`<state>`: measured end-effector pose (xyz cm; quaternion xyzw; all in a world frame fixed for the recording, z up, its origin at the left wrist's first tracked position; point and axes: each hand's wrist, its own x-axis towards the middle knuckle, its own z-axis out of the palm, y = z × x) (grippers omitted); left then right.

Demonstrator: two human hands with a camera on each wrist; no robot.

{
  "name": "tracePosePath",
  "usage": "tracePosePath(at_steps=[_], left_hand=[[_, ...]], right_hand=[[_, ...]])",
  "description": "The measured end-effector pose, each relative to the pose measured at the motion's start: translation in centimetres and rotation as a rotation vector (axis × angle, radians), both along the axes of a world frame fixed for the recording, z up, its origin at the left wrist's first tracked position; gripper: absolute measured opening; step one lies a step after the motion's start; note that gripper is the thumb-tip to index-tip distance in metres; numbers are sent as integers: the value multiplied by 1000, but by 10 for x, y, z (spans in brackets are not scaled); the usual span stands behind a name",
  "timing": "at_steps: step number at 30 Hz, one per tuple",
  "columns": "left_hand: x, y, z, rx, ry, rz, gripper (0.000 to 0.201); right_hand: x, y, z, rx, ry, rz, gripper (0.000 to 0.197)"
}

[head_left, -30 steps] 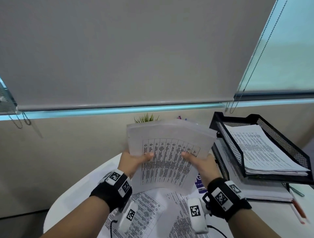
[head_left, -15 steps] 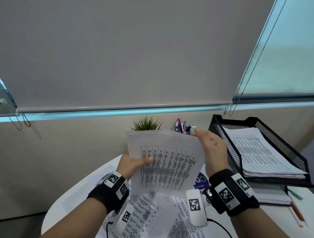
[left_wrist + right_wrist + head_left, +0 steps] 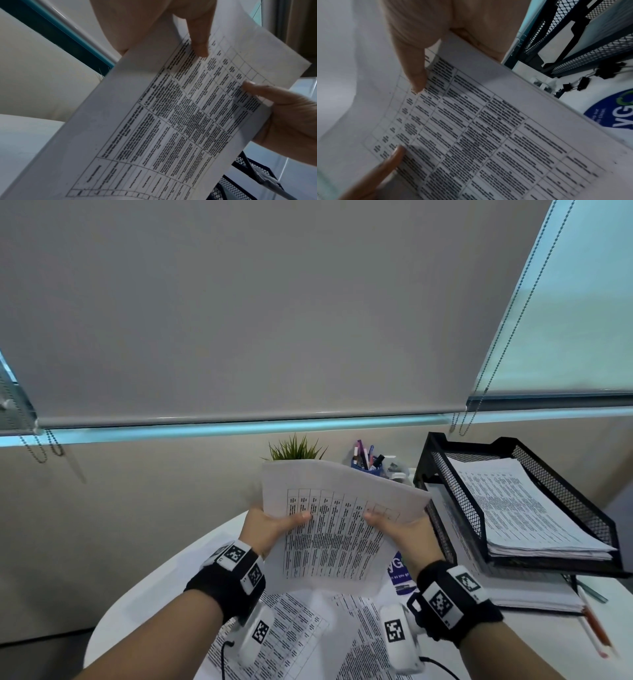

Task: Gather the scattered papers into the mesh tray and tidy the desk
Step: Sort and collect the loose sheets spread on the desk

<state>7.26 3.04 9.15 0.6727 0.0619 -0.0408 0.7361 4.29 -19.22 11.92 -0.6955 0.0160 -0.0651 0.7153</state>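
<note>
fingers: left hand point(image 3: 265, 523) and right hand point(image 3: 402, 534) each pinch one sheaf of papers point(image 3: 337, 529), frame centre | 2 loose sheets point(image 3: 291, 625) on surface, bottom | 1 two-tier mesh tray point(image 3: 455, 494), right, stacks in both tiers

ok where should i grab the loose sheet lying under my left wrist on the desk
Take the loose sheet by a free edge near the desk rim, coming from your left, probably sliding it until a corner overhangs. It lies flat, partly under another sheet on its right, so top pinching looks hard. Both the left hand and right hand grip the stack.
</note>
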Motion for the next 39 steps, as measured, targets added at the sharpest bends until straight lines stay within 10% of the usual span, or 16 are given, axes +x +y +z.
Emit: tracePosePath(at_steps=[39], left_hand=[[-31,-12,-55,108,35,75,36]], right_hand=[[-29,3,-60,-4,216,-35,26]])
